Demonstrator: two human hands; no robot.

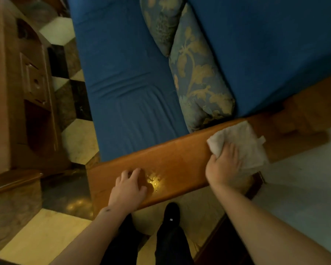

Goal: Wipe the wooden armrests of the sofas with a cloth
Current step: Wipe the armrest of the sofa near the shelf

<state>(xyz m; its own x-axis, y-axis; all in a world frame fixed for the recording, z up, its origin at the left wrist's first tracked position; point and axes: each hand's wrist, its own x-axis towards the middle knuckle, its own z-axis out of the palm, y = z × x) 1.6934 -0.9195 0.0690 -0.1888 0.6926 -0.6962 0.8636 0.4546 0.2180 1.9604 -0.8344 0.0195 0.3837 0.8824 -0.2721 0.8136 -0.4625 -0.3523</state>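
One wooden armrest [180, 159] runs across the near part of the view, slanting from near-left up to far-right, along the edge of a blue sofa [126, 83]. One pale cloth [243, 144] lies flat on the armrest toward its right part. Right hand [225, 165] presses down on the cloth's near-left portion, fingers spread over it, palm down, not bunching it. Left hand [129, 185] rests on bare wood to the left of the cloth, well apart from it, fingers loosely curled, holding nothing. A bright light glint shows on the wood just right of the left hand. Two patterned cushions [197, 79] lie on the sofa beyond the armrest. One dark shoe [171, 212] is visible on the tiled floor [36, 240] below the armrest.
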